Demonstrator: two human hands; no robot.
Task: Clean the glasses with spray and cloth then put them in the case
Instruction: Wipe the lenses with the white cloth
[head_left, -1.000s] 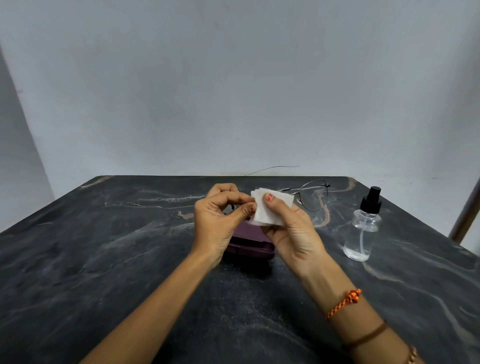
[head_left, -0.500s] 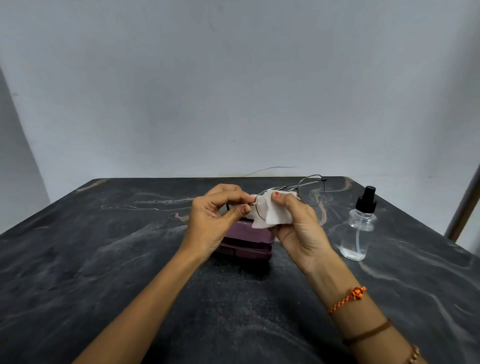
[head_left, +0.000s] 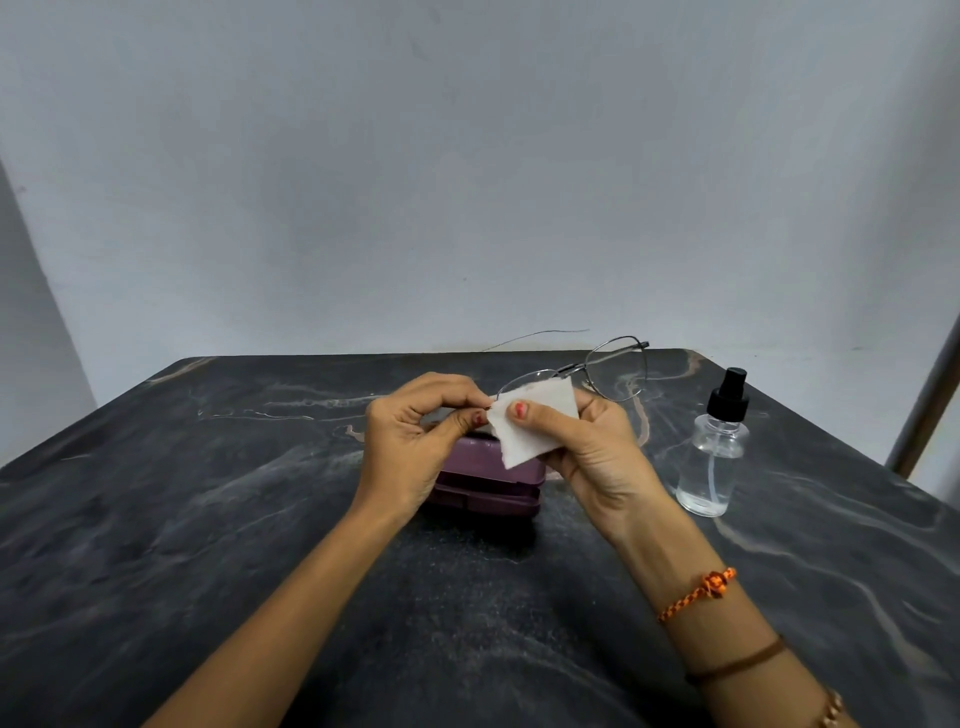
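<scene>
The thin wire-framed glasses (head_left: 597, 371) are held up at frame centre, one lens wrapped in a white square cloth (head_left: 535, 426) pinched by the right hand (head_left: 597, 452); the left hand (head_left: 415, 441) pinches the frame's end. Wiping looks underway. The closed purple case (head_left: 488, 483) waits below on the dark marble surface (head_left: 208, 519), the clear spray bottle (head_left: 714, 452) at right; casing remains.

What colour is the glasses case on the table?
Dark purple glasses case, shown in the head view.
</scene>
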